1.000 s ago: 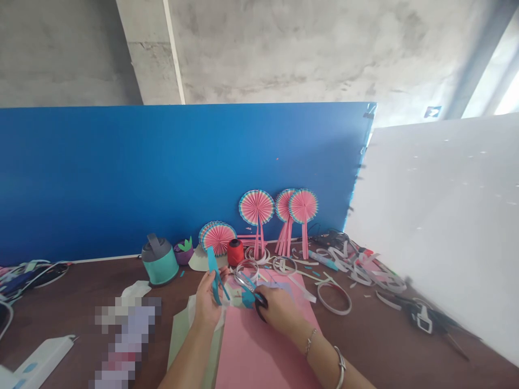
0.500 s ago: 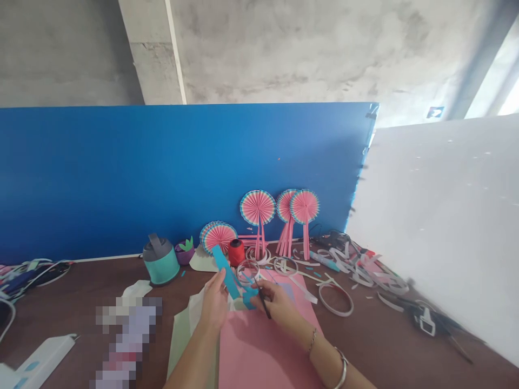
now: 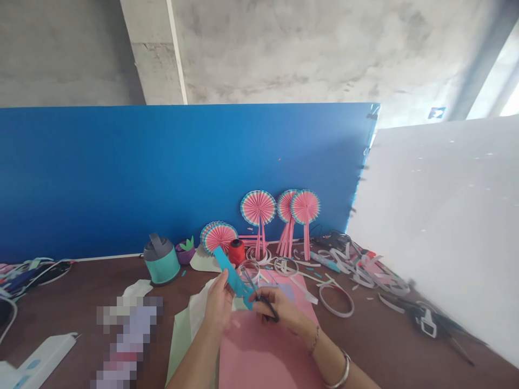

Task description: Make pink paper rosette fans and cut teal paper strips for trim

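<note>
A blue paper strip (image 3: 229,273) slants over the near sheets, gripped at its left edge by my left hand (image 3: 219,303), thumb on top. My right hand (image 3: 281,307) is closed around the black handles of a pair of scissors (image 3: 271,312), whose blades point up and away beside the strip. The right fingertips also meet the strip's lower end. Whether the blades touch the paper I cannot tell. Beneath both hands lies a pink paper sheet (image 3: 267,351), with pale green paper (image 3: 178,335) to its left.
Pink pleated paper fans (image 3: 258,207) lean on the blue partition (image 3: 121,173). A red thread spool (image 3: 236,252), a teal container (image 3: 162,266) and a purple pot (image 3: 185,253) stand behind the hands. Tape rings (image 3: 336,300) and white strips (image 3: 359,273) litter the right side; a power strip (image 3: 46,359) lies left.
The scissors have swung in my right hand, so their blades now point away rather than being hidden. The blue strip's lower part, earlier bent and in pieces to the eye, now looks straighter.
</note>
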Available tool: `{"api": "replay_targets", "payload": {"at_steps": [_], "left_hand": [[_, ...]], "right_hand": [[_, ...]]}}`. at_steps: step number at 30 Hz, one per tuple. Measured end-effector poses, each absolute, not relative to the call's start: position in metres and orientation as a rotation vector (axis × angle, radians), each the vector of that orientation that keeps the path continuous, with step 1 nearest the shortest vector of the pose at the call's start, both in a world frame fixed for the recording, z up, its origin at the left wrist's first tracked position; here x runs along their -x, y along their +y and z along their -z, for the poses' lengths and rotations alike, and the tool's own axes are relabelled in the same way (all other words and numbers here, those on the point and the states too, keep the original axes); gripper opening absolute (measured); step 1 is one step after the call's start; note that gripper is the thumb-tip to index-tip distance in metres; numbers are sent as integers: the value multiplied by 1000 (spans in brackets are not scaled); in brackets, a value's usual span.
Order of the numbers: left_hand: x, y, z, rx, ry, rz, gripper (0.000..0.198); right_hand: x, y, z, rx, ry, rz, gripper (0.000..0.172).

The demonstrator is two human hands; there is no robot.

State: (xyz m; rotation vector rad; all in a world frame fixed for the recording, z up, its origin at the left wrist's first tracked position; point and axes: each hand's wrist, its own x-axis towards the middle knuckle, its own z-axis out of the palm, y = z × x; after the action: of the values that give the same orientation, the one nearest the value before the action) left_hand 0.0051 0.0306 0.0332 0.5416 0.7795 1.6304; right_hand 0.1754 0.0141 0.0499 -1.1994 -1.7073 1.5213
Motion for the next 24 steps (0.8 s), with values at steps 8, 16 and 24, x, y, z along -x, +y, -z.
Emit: {"api": "replay_targets", "payload": {"at_steps": [8,16,24], "left_hand": [[-5,27,-42,-511,818,-1673,29],[-5,31,-38,-455,811,-1649,20],[-8,27,-35,-623,832,-1562,30]], "right_hand": [[-176,16,-41,1125,-1786,-1573,24],[-176,22,-29,1078,-1787,-1584,20],[-173,23,-26,1205,-1803,-1483,17]]}}
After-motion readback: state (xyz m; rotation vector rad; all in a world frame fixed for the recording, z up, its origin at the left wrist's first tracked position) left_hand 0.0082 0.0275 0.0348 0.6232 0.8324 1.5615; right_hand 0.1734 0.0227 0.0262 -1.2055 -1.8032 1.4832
